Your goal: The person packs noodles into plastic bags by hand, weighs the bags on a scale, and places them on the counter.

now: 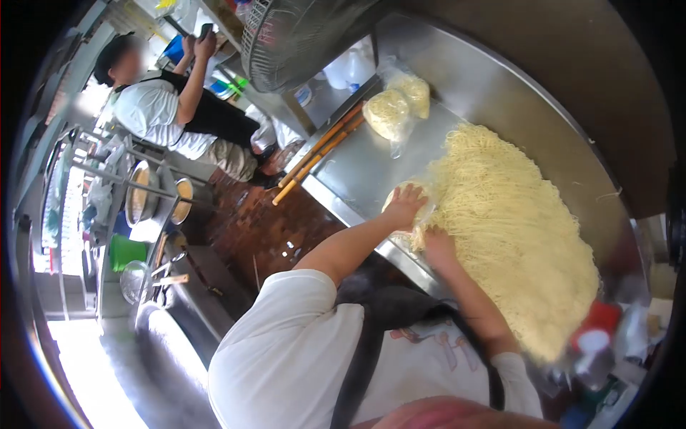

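From my distant seat, nearest to me, at the lower right of the frame, a red item [600, 316] sits among blurred plastic whose contents I cannot make out. Just above, a large heap of pale noodles [514, 229] lies loose on the right side of the steel tray [350, 171]. At the heap's left edge, near the centre of the frame, I see the right hand [439, 247] against the noodles; its fingertips are partly lost among the strands, so I cannot tell how tightly they close. Just above it, the left hand [406, 204] lies over a clear bag [424, 211] with noodles in it, fingers spread rather wide on top.

Further up, at upper centre, I have two more clear bags [386, 116] filled with noodles, touching each other on the tray. Bamboo poles [314, 159] lie along its left end.

At the left of the frame, two round metal pots [153, 200] hold something pale I cannot identify. Below them stands a green tub [128, 252], its inside hidden from me. At upper left, another person [153, 114] raises a dark phone [206, 31].
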Tool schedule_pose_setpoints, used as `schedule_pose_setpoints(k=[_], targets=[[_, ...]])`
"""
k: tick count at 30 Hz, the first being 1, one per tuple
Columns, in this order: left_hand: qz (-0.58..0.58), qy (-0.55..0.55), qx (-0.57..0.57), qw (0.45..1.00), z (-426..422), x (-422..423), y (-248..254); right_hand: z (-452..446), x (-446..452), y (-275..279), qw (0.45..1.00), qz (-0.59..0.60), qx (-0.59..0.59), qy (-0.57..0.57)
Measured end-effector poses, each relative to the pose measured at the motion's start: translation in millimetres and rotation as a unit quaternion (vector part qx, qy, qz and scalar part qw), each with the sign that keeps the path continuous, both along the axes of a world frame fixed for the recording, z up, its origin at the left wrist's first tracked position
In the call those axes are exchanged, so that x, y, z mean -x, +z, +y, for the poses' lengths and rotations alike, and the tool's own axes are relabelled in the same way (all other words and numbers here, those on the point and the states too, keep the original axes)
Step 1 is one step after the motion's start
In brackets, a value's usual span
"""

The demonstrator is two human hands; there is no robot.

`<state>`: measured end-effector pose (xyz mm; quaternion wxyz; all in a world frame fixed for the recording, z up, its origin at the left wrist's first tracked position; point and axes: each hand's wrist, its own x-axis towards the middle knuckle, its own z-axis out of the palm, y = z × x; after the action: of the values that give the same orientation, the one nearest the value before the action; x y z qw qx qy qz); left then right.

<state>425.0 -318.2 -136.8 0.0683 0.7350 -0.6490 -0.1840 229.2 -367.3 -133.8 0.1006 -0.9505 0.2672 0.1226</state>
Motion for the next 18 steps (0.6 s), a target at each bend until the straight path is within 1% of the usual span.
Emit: schedule_pose_setpoints(k=[1,4,6,10,12,13,16,18], targets=[[0.003,-0.002,0.003,1.000,-1.7,-2.2,1.6,2.4,-3.5,-2.3,1.000,0.008,0.012,-0.006],[0.017,-0.019,0.012,1.000,2.3,-6.9,7.1,12.6,-10.5,-13.6,0.998,-0.018,0.062,-0.022],[0.034,-0.033,0.022,0.999,7.4,-18.1,15.6,18.8,-23.1,-13.7,0.996,0.009,0.068,-0.051],[0.063,-0.063,0.073,0.993,18.7,-40.6,0.2,32.3,-47.4,-11.4,0.990,0.052,0.072,-0.109],[0.074,-0.082,0.090,0.990,24.7,-48.0,-1.1,38.3,-61.6,-7.7,0.982,0.100,0.072,-0.143],[0.071,-0.091,0.088,0.989,26.9,-51.8,-2.4,43.4,-66.7,-6.4,0.977,0.123,0.068,-0.161],[0.057,-0.132,0.074,0.987,22.7,-61.2,0.0,58.3,-79.4,-2.9,0.963,0.140,0.126,-0.191],[0.049,-0.149,0.050,0.986,23.7,-70.5,11.5,66.7,-80.4,-11.0,0.962,0.098,0.135,-0.217]])
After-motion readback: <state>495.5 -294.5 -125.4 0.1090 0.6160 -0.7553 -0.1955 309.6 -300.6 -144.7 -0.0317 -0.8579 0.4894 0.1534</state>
